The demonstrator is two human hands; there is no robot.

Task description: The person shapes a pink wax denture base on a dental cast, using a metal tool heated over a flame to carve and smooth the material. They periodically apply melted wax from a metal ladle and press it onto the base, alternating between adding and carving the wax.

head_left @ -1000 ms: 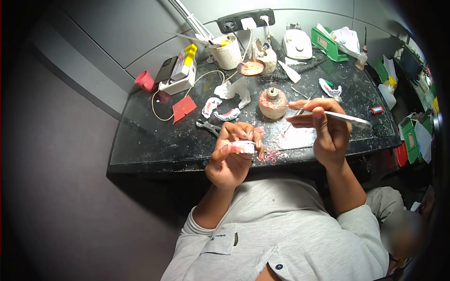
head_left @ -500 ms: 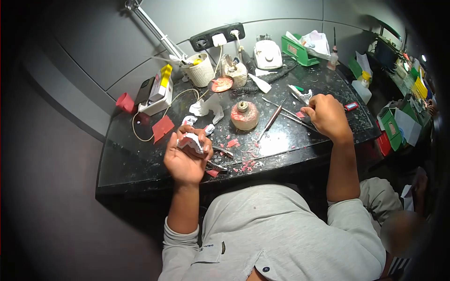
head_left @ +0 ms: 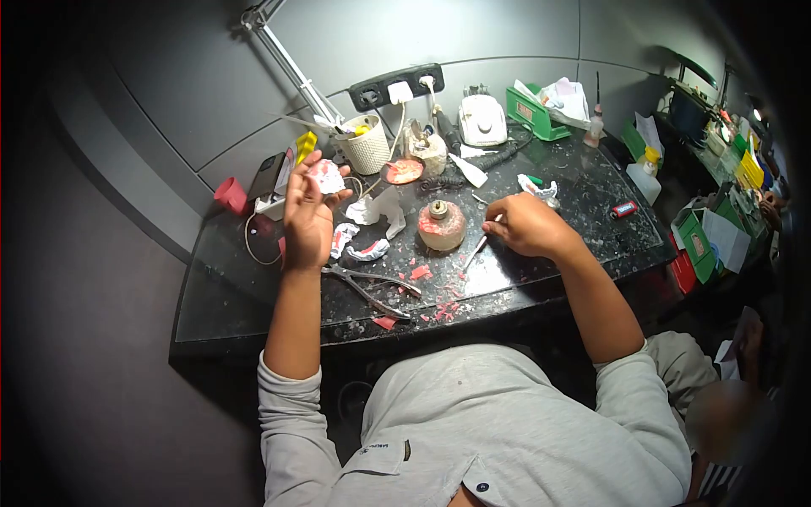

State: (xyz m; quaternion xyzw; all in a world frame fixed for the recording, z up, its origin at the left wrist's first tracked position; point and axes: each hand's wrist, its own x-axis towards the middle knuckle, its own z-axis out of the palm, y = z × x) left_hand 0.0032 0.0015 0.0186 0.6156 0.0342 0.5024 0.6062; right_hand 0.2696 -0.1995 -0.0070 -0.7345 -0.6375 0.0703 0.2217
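My left hand [head_left: 309, 221] is raised over the left side of the bench, its fingers curled around a white dental cast [head_left: 326, 178] with pink wax on it. My right hand [head_left: 530, 226] is low over the bench, fingers pinched on the handle of a thin wax carver [head_left: 475, 253]; the hand covers most of it. Between the hands stands a round spirit lamp [head_left: 442, 226] smeared with pink wax. Below my left hand lie a white piece with pink wax [head_left: 344, 239], a curved white arch [head_left: 369, 251] and metal pliers [head_left: 372, 289].
Pink wax scraps [head_left: 420, 272] litter the front. Behind are a woven cup [head_left: 366, 150], a wax dish [head_left: 404, 172], a white control box [head_left: 482, 118] and a green bin [head_left: 537, 117]. Another arch [head_left: 541, 188] and a red lighter [head_left: 624, 209] lie right. A person sits at lower right.
My left hand has lifted up and left with the cast, uncovering the pliers and white pieces. My right hand has moved left from beside the right-hand arch onto the wax carver.
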